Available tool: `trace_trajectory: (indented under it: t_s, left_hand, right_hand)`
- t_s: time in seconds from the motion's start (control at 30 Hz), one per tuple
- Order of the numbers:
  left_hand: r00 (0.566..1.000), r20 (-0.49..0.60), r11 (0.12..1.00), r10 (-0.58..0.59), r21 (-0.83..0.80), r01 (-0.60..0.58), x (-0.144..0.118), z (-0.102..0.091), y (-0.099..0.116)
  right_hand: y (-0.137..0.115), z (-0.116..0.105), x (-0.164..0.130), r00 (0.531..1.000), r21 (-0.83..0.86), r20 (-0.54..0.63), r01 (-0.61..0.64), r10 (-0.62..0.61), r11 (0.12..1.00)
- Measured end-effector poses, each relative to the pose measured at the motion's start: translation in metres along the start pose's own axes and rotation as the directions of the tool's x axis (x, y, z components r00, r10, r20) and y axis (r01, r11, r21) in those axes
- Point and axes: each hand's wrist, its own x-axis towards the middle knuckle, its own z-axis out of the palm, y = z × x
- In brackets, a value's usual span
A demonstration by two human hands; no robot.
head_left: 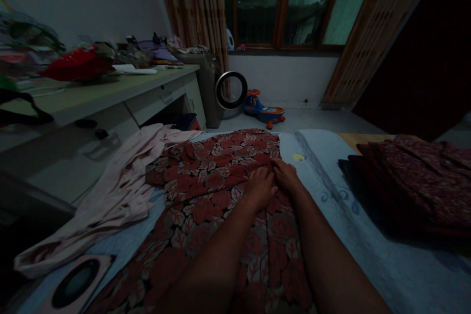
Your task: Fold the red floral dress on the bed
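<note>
Blue bedsheet (324, 157) at the bottom. Floral garment (217, 196) spread on it, center. Folded clothes (415, 181) stacked to the right, apart. My left hand (260, 187) and right hand (285, 175) touch the garment, side by side; can't tell whether fingers are clamped.

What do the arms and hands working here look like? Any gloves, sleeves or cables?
Both are human: the ungloved left hand and ungloved right hand. The bare forearms show no sleeves, watch, bracelet or cables. It is too dim to tell about rings.
</note>
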Motion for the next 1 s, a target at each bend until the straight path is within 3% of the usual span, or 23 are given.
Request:
trace_trajectory:
  t_s: [0.23, 0.37, 0.57, 1.0]
  left_hand:
    - [0.999, 0.011, 0.998, 0.049, -0.032, -0.049, 0.003, 0.000, 0.001]
    - [0.992, 0.037, 0.989, 0.120, -0.095, -0.116, 0.004, 0.001, 0.004]
    - [0.983, 0.111, 0.983, 0.143, -0.134, -0.128, 0.001, -0.001, 0.010]
    - [0.978, 0.152, 0.986, 0.142, -0.108, -0.126, 0.001, -0.002, 0.010]
  right_hand:
    - [0.009, -0.019, 0.013, 0.996, -0.091, -0.008, -0.089, 0.088, 0.992]
    - [0.007, -0.029, 0.033, 0.999, -0.040, -0.034, -0.036, 0.035, 0.999]
    - [0.000, -0.017, 0.056, 0.994, -0.165, 0.058, 0.096, -0.088, 0.982]
    - [0.027, -0.009, 0.099, 0.999, -0.306, 0.036, -0.012, 0.024, 0.952]
